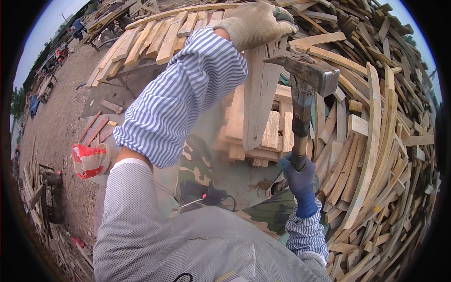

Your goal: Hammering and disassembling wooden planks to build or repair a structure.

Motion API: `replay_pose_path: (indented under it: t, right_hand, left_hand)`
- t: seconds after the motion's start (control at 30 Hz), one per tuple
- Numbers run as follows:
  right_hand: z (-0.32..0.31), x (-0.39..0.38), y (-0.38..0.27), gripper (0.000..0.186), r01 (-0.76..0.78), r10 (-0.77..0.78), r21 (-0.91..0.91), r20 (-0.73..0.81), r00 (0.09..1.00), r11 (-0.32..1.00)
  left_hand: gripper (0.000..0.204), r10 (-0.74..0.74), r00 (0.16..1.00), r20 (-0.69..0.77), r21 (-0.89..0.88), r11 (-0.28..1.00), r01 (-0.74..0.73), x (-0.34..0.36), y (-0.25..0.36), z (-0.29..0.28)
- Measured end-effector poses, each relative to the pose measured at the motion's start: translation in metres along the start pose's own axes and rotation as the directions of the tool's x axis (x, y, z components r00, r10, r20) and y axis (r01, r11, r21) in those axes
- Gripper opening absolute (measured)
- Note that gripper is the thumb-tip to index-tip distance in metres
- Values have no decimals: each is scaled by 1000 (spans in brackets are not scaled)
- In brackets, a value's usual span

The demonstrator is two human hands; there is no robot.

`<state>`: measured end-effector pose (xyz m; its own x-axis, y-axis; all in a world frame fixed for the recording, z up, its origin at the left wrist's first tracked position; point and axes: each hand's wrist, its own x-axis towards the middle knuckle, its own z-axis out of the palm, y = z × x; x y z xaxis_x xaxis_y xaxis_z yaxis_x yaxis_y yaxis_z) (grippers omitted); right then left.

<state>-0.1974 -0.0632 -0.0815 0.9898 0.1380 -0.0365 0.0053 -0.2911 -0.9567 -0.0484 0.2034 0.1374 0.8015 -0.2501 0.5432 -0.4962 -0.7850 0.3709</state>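
My right hand (299, 175), in a blue glove, is closed round the lower handle of a hammer (301, 105). The hammer stands upright, its worn steel head on top, tapering to a point on the left and blunt on the right. At the top centre, my left hand (253, 26) wears a cream glove and has its fingers curled at the upper end of a wooden board (259, 101). That board hangs down steeply beside the hammer head. Behind and below it sits a stack of pale wooden blocks (270, 134), partly hidden by the board.
A big heap of loose planks (376, 141) fills the right side. Slatted boards (155, 40) lie across a support at the upper left. A red and white bag (89, 160) and reddish wood strips (98, 129) are at left. Distantly, a person (78, 28) stands.
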Motion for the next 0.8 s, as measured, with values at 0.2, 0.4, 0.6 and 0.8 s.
replay_pose_path:
  t: [0.2, 0.4, 0.6, 0.8]
  right_hand:
    - [-21, -24, -26, 37, 62, -60, -156, 14, 998, 986]
    - [-28, -50, -20, 28, -78, 84, -213, 20, 996, 974]
    - [18, -35, 22, 19, 41, -47, -99, -65, 997, 994]
    - [50, -5, 46, 17, 62, -56, 62, -108, 993, 996]
  left_hand:
    - [39, 120, 993, -20, 243, 964, -112, -9, -9, 4]
    - [41, -189, 978, 85, 160, 972, 174, -13, 26, 9]
    - [42, -61, 992, 106, 12, 998, 61, -22, 18, 6]
    - [39, 29, 998, 63, 14, 999, -30, -3, 12, 16]
